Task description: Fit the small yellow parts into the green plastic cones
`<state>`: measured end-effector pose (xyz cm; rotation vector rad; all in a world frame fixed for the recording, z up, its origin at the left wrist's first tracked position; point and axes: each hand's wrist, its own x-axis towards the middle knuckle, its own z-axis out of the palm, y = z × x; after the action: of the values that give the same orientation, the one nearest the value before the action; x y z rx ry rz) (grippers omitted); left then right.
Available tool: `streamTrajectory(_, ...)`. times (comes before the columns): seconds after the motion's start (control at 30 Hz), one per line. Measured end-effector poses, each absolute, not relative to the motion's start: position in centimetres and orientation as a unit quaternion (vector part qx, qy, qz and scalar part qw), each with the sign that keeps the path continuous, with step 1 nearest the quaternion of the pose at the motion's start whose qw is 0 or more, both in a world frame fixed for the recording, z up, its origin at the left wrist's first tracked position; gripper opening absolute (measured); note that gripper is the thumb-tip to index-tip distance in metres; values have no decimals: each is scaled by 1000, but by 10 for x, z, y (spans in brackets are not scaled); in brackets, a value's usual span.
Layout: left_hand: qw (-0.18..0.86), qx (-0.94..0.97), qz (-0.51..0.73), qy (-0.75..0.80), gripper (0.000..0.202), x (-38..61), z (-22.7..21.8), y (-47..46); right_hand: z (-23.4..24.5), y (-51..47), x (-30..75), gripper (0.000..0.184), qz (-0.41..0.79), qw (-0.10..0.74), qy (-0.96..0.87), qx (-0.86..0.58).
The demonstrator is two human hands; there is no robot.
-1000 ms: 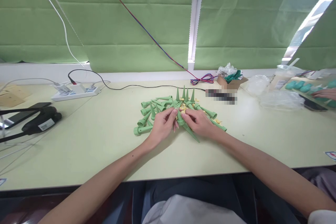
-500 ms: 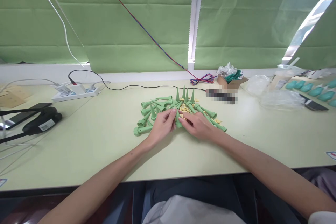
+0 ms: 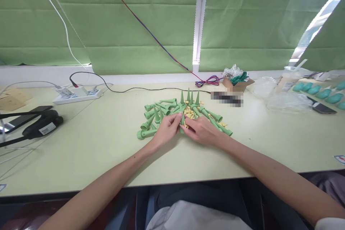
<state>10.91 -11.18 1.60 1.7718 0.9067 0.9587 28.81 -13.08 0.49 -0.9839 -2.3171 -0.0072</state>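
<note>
My left hand [image 3: 169, 125] is closed, pinching a green plastic watering spike [image 3: 182, 119] near its pointed end. My right hand [image 3: 199, 129] is closed at the same spike's side, its thumb and index finger at a small yellow valve piece [image 3: 186, 126]. How far the valve sits in the spike is hidden by the fingers. Several more green spikes [image 3: 147, 133] lie in a fan around both hands, a few standing point up. Behind the right fingers is a heap of small yellow valves [image 3: 189, 112].
A power strip [image 3: 78, 96] and a black strapped device [image 3: 45, 122] are on the left. Toward the back right are a cardboard box [image 3: 237, 85], a drink cup [image 3: 287, 79], plastic bags [image 3: 289, 101] and several teal objects [image 3: 334, 98]. A black cable [image 3: 140, 88] crosses behind the spikes.
A yellow valve now shows at the held spike's side by my right fingertips, where none was visible before. My right hand has shifted slightly; the left stays nearly still.
</note>
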Motion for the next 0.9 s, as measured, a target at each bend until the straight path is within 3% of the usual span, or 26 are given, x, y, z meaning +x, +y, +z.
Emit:
streamTrajectory(0.53, 444, 725, 385, 361, 52, 109, 18, -111, 5, -130, 288, 30, -45, 287, -881, -373)
streamTrajectory(0.9, 455, 709, 405, 355, 54, 110, 12, -110, 0, -131, 286, 41, 81, 392, -839, -369)
